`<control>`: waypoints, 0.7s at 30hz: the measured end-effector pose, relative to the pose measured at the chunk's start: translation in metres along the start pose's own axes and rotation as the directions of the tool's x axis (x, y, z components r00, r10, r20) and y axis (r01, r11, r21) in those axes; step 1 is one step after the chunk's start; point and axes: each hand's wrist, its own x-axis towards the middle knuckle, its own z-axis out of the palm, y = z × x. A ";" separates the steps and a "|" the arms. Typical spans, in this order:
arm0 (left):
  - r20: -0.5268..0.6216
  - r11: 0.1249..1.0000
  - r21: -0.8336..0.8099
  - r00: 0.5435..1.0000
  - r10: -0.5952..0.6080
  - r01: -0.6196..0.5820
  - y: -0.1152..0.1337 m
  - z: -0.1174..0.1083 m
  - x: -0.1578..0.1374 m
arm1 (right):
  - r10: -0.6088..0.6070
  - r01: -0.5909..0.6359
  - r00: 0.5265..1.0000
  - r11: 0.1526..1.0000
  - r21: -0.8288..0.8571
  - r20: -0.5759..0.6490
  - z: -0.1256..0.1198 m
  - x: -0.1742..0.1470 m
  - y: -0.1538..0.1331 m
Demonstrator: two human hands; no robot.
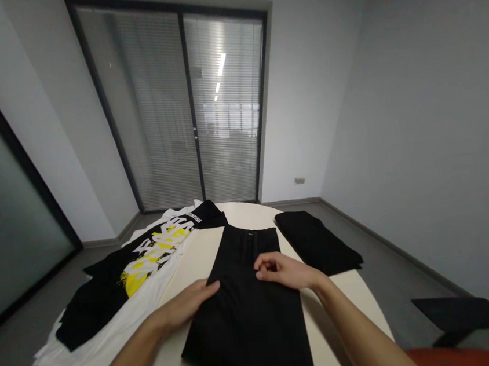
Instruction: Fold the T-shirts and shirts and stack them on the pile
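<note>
Black trousers point(252, 298) lie lengthwise on the table, legs toward me and waistband at the far end. My left hand point(191, 302) is at their left edge, its thumb on top of the cloth and its other fingers mostly hidden at the edge. On the upper right part of the trousers rests my right hand point(284, 269), with fingers curled and the index tip close to the thumb. No cloth shows raised between those fingertips.
Folded black clothing point(316, 242) lies at the table's right edge. A black T-shirt with a yellow and white print point(160, 253) lies over white garments point(124, 329) on the left. The pale round table point(365, 298) curves off at right, near a dark chair part point(468, 312).
</note>
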 end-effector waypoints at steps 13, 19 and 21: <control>0.001 0.961 0.266 0.997 -0.082 0.078 -0.033 0.001 0.019 | 0.008 -0.057 0.991 0.929 -0.365 -0.135 0.001 0.015 0.039; 0.540 0.954 0.232 0.790 -0.289 0.190 -0.021 -0.005 -0.001 | 0.091 -0.061 0.977 0.986 -0.157 0.192 -0.001 0.001 0.019; 0.513 0.975 0.188 0.834 -0.201 0.119 -0.013 -0.007 -0.004 | 0.031 -0.017 0.991 0.994 -0.110 0.129 -0.004 -0.001 0.010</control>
